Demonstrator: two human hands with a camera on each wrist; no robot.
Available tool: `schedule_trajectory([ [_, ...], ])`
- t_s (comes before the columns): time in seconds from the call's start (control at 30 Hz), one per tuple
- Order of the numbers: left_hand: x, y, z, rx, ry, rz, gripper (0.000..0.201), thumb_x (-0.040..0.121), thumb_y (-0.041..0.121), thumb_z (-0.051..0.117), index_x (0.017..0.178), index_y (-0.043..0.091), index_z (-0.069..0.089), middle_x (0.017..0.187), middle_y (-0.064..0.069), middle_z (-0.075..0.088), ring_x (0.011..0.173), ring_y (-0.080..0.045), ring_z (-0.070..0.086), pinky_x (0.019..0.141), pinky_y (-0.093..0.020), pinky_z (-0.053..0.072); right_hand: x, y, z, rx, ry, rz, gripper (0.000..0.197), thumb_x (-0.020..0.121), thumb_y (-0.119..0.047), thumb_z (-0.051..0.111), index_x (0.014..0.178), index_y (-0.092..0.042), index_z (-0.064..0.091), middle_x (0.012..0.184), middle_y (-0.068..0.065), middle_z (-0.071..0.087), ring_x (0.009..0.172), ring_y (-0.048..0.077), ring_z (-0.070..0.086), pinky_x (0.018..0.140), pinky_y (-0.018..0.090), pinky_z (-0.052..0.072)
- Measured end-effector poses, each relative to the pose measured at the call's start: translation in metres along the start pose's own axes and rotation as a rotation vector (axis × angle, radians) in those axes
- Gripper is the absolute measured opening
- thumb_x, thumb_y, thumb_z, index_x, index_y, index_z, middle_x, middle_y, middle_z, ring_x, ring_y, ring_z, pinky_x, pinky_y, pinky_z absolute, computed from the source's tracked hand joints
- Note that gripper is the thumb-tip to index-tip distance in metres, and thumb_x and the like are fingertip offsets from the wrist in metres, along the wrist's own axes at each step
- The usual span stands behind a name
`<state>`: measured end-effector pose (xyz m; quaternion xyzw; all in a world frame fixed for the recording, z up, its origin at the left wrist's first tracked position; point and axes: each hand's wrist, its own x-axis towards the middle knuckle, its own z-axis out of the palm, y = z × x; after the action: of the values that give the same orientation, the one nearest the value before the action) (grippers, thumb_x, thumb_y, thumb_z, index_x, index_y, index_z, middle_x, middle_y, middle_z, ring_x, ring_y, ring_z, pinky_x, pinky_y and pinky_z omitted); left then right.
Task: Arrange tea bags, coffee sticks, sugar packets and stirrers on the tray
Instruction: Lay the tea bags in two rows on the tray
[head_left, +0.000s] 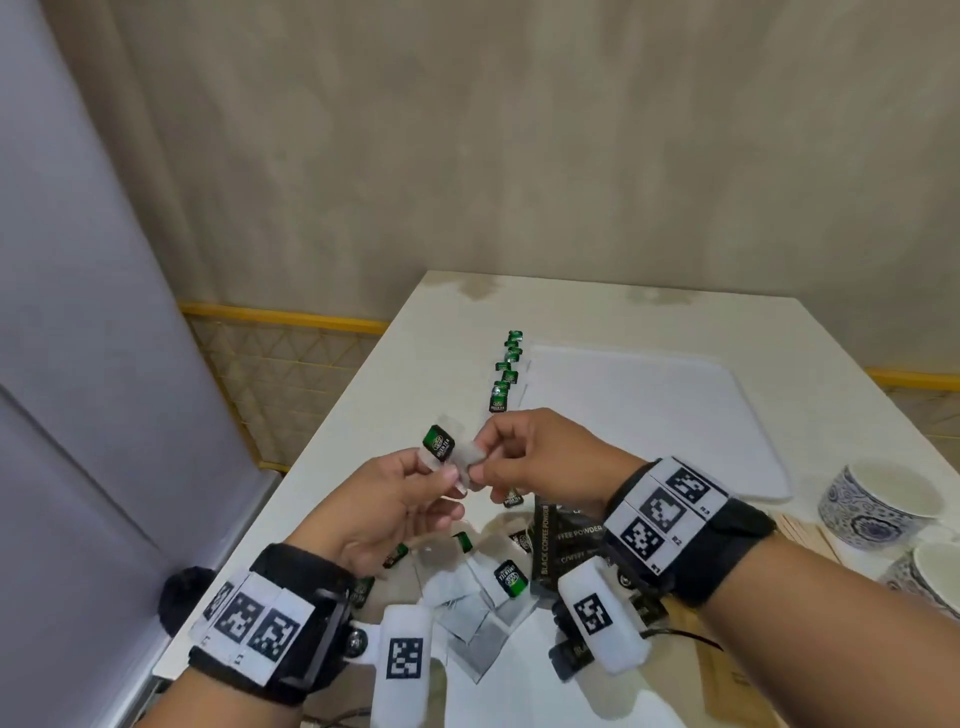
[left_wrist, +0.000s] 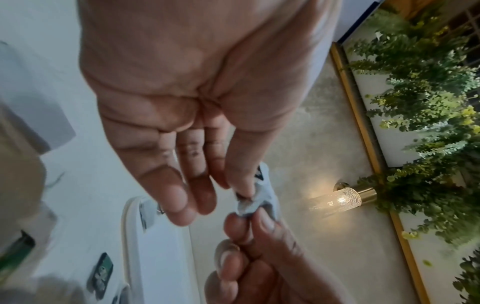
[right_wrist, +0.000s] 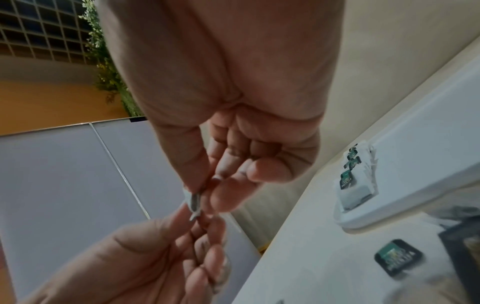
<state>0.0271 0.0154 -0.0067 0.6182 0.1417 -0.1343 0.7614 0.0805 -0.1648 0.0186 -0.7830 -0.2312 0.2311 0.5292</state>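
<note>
While both hands hover above the loose pile of tea bags (head_left: 483, 587) on the near side of the tray (head_left: 649, 415), the left hand (head_left: 395, 499) and the right hand (head_left: 540, 457) each pinch an end of one white tea bag (head_left: 457, 452), whose green tag (head_left: 439, 443) sits by the left thumb. A row of tea bags (head_left: 506, 371) already lies along the tray's left edge. Pulling the two ends apart could tear the thin paper or snap the string from the tag, and a loosened pinch would drop the bag back into the pile short of the tray.
</note>
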Motion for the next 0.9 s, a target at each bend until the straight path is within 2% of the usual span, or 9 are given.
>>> schedule_trajectory([
  [0.1,-0.001,-0.005,-0.003,0.024,0.054,0.038,0.022,0.082,0.001,0.065,0.072,0.009,0.047,0.071,-0.012,0.065,0.066,-0.022,0.066,0.059,-0.026,0.052,-0.002,0.011,0.001,-0.279,-0.058,0.052,0.010,0.084,-0.017,0.073,0.088,-0.017,0.064,0.081,-0.002,0.067,0.074,0.014,0.065,0.071,0.024,0.048],
  [0.2,-0.003,-0.008,-0.006,0.083,0.116,0.056,0.029,0.082,-0.010,0.061,0.069,0.009,0.043,0.076,-0.019,0.065,0.070,-0.028,0.070,0.059,-0.029,0.056,-0.004,0.021,0.010,-0.864,-0.261,0.085,0.038,0.081,-0.028,0.074,0.117,-0.023,0.061,0.112,-0.004,0.061,0.103,0.015,0.057,0.086,0.027,0.046],
  [0.3,-0.006,-0.013,-0.009,0.134,0.161,0.073,0.034,0.080,-0.015,0.059,0.066,0.009,0.040,0.071,-0.016,0.059,0.075,-0.032,0.072,0.060,-0.028,0.060,-0.001,0.032,0.024,-1.078,-0.363,0.082,0.060,0.074,-0.028,0.079,0.128,-0.029,0.051,0.121,-0.002,0.052,0.111,0.019,0.048,0.093,0.037,0.046],
  [0.4,-0.008,-0.016,-0.012,0.173,0.204,0.100,0.024,0.080,-0.017,0.057,0.078,0.004,0.046,0.068,-0.011,0.054,0.073,-0.033,0.070,0.069,-0.036,0.061,0.005,0.037,0.025,-1.047,-0.347,0.078,0.059,0.069,-0.025,0.081,0.122,-0.029,0.054,0.108,-0.004,0.050,0.102,0.017,0.048,0.089,0.038,0.048],
  [0.5,-0.010,-0.019,-0.016,0.189,0.203,0.102,0.025,0.081,-0.017,0.054,0.101,-0.001,0.056,0.080,-0.014,0.061,0.072,-0.030,0.071,0.080,-0.044,0.059,0.006,0.036,0.021,-0.983,-0.314,0.065,0.043,0.071,-0.025,0.081,0.108,-0.024,0.058,0.096,-0.006,0.051,0.088,0.014,0.048,0.078,0.032,0.047],
  [0.63,-0.015,-0.019,-0.020,0.242,0.185,0.094,0.021,0.084,-0.014,0.049,0.098,-0.008,0.062,0.090,-0.021,0.073,0.088,-0.040,0.070,0.085,-0.044,0.057,0.003,0.030,0.012,-0.884,-0.296,0.034,0.018,0.084,-0.030,0.071,0.089,-0.020,0.057,0.080,-0.008,0.052,0.071,0.009,0.047,0.059,0.022,0.035],
  [0.7,-0.016,-0.019,-0.020,0.244,0.180,0.092,0.023,0.084,-0.014,0.048,0.097,-0.005,0.064,0.088,-0.017,0.074,0.083,-0.038,0.072,0.078,-0.040,0.059,0.003,0.025,0.005,-0.803,-0.269,0.022,0.017,0.085,-0.031,0.070,0.089,-0.022,0.056,0.076,-0.011,0.051,0.067,0.004,0.045,0.060,0.022,0.036],
  [0.8,-0.018,-0.016,-0.019,0.259,0.172,0.111,0.025,0.084,-0.016,0.048,0.098,-0.003,0.065,0.082,-0.013,0.073,0.066,-0.024,0.071,0.053,-0.023,0.053,0.002,0.016,-0.005,-0.559,-0.198,-0.001,0.011,0.086,-0.027,0.069,0.088,-0.030,0.059,0.085,-0.001,0.063,0.073,0.008,0.053,0.074,0.031,0.046],
  [0.9,-0.017,-0.014,-0.017,0.306,0.146,0.128,0.023,0.086,-0.014,0.048,0.098,-0.003,0.064,0.078,-0.013,0.072,0.058,-0.018,0.067,0.048,-0.019,0.048,-0.002,0.003,-0.009,-0.331,-0.156,-0.048,0.011,0.092,-0.018,0.063,0.090,-0.029,0.066,0.089,0.002,0.065,0.070,0.009,0.057,0.074,0.030,0.050],
])
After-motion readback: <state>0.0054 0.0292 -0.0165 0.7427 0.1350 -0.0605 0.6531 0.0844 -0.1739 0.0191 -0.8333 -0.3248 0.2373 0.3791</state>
